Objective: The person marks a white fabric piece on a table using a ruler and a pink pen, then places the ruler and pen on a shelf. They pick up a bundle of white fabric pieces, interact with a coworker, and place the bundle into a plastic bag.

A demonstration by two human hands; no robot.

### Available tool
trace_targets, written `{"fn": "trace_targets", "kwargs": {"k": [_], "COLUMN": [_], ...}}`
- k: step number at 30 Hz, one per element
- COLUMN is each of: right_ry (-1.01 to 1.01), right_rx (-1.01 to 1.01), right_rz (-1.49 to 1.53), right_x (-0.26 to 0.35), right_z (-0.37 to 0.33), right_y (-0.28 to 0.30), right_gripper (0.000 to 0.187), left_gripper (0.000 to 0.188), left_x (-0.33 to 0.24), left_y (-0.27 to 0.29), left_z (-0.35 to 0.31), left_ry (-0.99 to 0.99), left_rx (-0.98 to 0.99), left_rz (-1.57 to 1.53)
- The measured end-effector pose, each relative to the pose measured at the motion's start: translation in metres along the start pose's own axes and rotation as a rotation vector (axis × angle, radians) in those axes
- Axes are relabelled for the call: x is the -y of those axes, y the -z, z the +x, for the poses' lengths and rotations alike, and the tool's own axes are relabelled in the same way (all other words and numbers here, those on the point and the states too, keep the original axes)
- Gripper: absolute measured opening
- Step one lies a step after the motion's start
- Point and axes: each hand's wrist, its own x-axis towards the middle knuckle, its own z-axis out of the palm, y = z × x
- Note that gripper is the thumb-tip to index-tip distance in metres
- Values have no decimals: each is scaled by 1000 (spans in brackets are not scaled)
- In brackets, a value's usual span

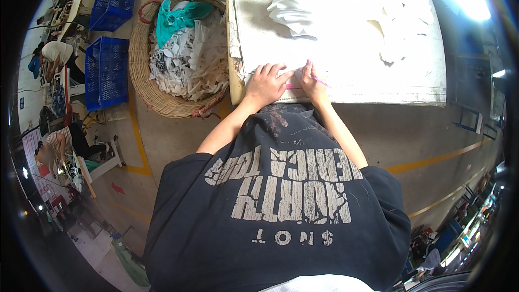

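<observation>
My left hand (266,85) lies palm down near the front left of the white-topped table (346,78), fingers spread and pressing on the white surface. My right hand (315,85) is closed beside it around a slim pink-and-purple pen (322,81), held slantwise, its lower end hidden by the fingers. Between the hands shows a flat bright pink strip (292,86) on pale material; overexposure blurs its edges. Beyond the left hand stands a row of overlapping white fabric-like pieces (290,8). More loose white pieces (388,13) are heaped farther right.
Left of the table sits a round wicker basket (141,75) of white scraps, with a green cloth (175,21) on top. Two blue plastic crates (107,73) stand beyond it. Several people work at the far left, including one in a striped top (58,141).
</observation>
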Motion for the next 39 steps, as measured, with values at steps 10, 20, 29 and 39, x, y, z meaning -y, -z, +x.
{"fn": "trace_targets", "kwargs": {"k": [10,20,29,39], "right_ry": [-55,-69,-91,-117], "right_rx": [-12,-7,-16,-63], "right_rz": [-9,0,-61,-21], "right_x": [4,2,8,3], "right_z": [1,1,1,1], "right_y": [2,2,5,2], "right_gripper": [31,33,33,32], "left_gripper": [43,44,43,42], "left_x": [-1,-1,-1,0], "left_y": [1,1,1,2], "left_z": [1,0,0,1], "left_ry": [7,17,9,8], "left_rx": [-7,-7,-12,-12], "left_rz": [5,-1,-4,-4]}}
